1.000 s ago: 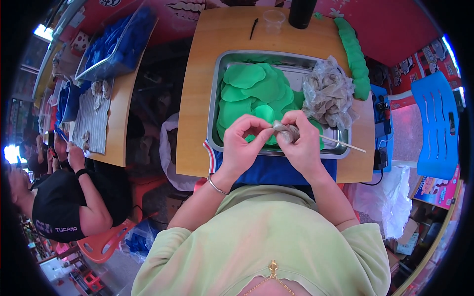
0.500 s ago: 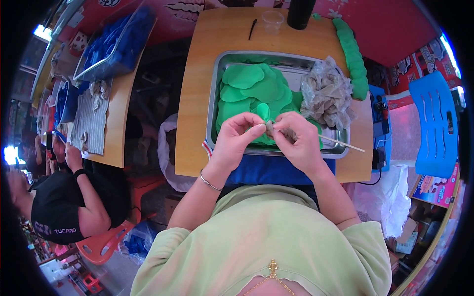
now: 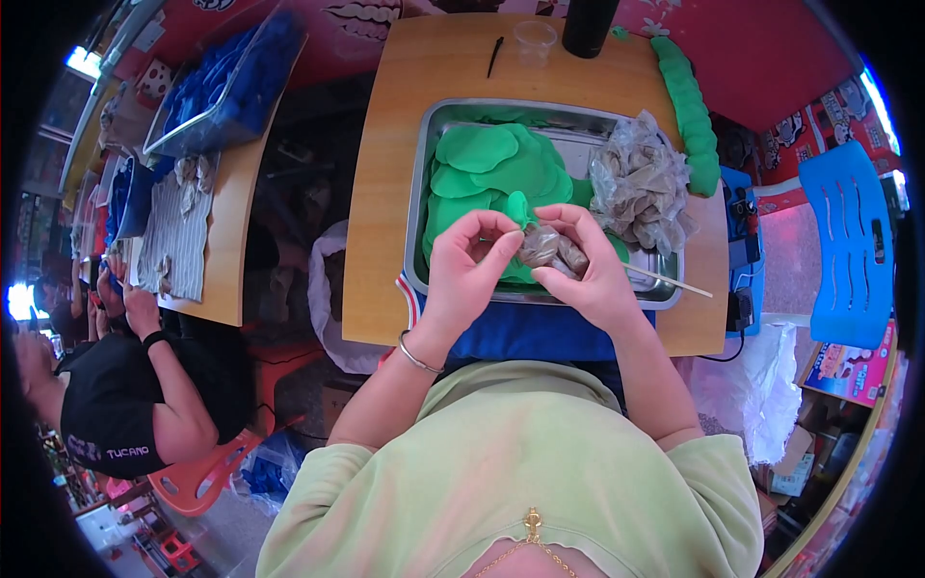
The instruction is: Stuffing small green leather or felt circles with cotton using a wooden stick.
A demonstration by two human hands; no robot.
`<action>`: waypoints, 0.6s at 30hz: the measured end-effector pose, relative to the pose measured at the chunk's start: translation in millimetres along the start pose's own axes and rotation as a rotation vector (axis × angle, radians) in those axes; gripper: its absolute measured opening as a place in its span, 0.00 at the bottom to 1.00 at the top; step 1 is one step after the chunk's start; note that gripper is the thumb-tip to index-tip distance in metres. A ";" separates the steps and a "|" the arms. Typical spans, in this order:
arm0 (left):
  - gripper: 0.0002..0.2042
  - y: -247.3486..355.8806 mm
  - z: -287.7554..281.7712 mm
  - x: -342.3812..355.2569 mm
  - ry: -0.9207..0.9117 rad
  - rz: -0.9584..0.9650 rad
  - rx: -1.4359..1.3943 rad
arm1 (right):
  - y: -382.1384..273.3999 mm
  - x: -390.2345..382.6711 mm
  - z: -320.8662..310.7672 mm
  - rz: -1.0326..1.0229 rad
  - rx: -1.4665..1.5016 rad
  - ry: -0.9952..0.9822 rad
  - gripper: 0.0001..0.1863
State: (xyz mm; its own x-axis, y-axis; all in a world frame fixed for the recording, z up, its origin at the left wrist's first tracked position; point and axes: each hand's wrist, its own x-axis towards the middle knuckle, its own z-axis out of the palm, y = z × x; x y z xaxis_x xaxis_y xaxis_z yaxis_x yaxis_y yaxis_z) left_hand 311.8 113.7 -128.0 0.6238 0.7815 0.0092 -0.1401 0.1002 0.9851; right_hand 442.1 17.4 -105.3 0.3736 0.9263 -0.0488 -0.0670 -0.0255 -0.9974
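My left hand (image 3: 467, 275) pinches a small green piece (image 3: 520, 209) between thumb and fingertips. Its rounded end stands up above the fingers. Against it sits a small crumpled brown, see-through bundle (image 3: 551, 249), which my right hand (image 3: 599, 275) grips with thumb and fingers. Whether the two are joined is hidden by my fingertips. Both hands are over the near edge of a metal tray (image 3: 421, 183). Flat, rounded green pieces (image 3: 477, 149) lie overlapping in its left part. A heap of similar crumpled brown bundles (image 3: 641, 188) fills its right part.
A thin pale stick (image 3: 679, 282) crosses the tray's near right rim. A long green roll (image 3: 689, 116) lies along the table's right edge. Farther back are a clear cup (image 3: 535, 43) and a dark cylinder (image 3: 586, 29). At left, another person (image 3: 145, 395) works at a second table.
My right hand has opened out slightly and shifted right, exposing the brown bundle between my hands. My left hand stays close to the same spot, still pinching the green piece.
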 end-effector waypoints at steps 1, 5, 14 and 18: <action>0.04 1.1 -0.3 2.0 -0.026 -0.039 -0.088 | 5.2 -1.0 0.1 -0.060 -0.091 0.035 0.15; 0.03 -0.9 2.5 0.7 -0.093 -0.137 -0.197 | 14.3 -2.6 -1.0 -0.179 -0.296 0.196 0.11; 0.03 0.3 11.3 -5.5 -0.111 -0.148 -0.276 | 17.8 -5.5 0.6 -0.134 -0.052 0.156 0.09; 0.04 -1.7 6.1 0.1 -0.081 -0.160 -0.306 | 14.7 1.3 1.8 -0.562 -0.395 0.157 0.13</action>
State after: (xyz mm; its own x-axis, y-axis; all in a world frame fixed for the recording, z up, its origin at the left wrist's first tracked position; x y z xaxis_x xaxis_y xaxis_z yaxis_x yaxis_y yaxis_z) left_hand 316.7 109.8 -128.6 0.7138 0.6909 -0.1149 -0.2522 0.4065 0.8782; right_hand 440.0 18.9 -120.0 0.3844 0.7745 0.5024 0.5055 0.2788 -0.8166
